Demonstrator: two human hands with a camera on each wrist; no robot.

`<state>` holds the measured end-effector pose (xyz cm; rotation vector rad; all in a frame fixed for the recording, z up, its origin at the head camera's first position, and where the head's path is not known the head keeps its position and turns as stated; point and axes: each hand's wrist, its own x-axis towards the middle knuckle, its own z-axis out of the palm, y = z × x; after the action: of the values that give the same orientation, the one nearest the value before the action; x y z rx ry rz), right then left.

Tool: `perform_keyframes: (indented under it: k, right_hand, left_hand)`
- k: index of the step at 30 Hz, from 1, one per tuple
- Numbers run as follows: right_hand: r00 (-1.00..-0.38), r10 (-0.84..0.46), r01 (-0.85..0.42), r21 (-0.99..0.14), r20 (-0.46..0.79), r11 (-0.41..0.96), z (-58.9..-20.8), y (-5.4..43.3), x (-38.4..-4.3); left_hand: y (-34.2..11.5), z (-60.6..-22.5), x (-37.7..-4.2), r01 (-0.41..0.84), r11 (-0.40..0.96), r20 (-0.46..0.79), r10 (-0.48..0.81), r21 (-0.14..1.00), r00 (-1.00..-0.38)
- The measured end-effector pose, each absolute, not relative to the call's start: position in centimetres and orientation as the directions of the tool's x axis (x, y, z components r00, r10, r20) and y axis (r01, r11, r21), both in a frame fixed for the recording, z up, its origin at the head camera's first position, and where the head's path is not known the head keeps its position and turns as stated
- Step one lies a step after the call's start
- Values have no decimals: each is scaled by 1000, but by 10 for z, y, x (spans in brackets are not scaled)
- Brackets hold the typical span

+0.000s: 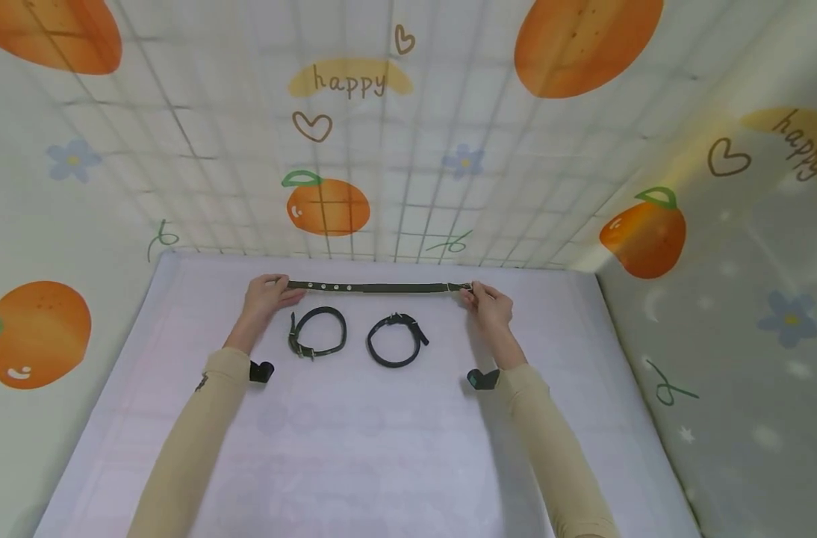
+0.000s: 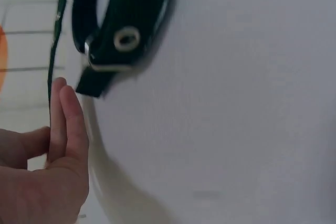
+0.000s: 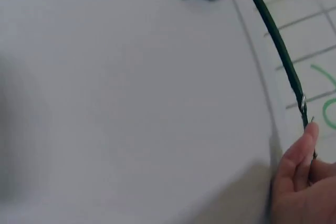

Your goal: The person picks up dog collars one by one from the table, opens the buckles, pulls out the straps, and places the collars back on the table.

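A dark collar (image 1: pixel 395 288) with metal eyelets is stretched out straight between both hands near the table's far edge. My left hand (image 1: pixel 266 297) pinches its eyelet end between thumb and fingers, with the other fingers extended in the left wrist view. At the opposite end, my right hand (image 1: pixel 491 302) pinches the collar by its buckle. Two more dark collars lie fastened into loops on the table: the left loop (image 1: pixel 344 329) close to my left hand, the right loop (image 1: pixel 370 350) between the hands. In the left wrist view, the near loop (image 2: pixel 142 19) shows a large eyelet and a metal keeper.
The white table (image 1: pixel 381 448) extends toward me under both forearms. A printed curtain (image 1: pixel 408 217) with oranges and grid lines rises behind its far edge and along both sides. Small black wrist devices (image 1: pixel 482 379) sit at the sleeves.
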<state>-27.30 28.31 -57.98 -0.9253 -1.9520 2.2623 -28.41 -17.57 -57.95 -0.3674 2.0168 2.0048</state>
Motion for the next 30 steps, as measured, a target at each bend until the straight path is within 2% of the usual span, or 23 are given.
perform_keyframes:
  k: [3, 8, 13, 19, 24, 30]
  right_hand:
    - [-811, 449, 350, -926, -375, -140, -590, 288, -286]
    - [-823, 519, 282, -959, -230, 21, -604, 293, -306]
    - [-821, 558, 219, -969, -121, 113, -611, 292, -314]
    - [-803, 587, 241, -957, -103, 161, -611, 286, -314]
    - [-809, 574, 266, -950, -128, 164, -613, 288, -313]
    - [-826, 549, 237, -961, -124, 139, -614, 293, -309]
  left_hand:
    - [-174, -583, -292, -305, 98, -307, -3, 947, -952]
    - [-172, -591, -303, -213, 263, -206, -54, 941, -977]
    - [-174, -596, -316, -233, 392, -218, -83, 890, -972]
    - [-176, -599, -323, -285, 418, -271, -92, 863, -958]
    - [-171, -599, -317, -263, 402, -214, -161, 877, -963]
    - [-168, -599, -315, -244, 405, -185, -181, 881, -966]
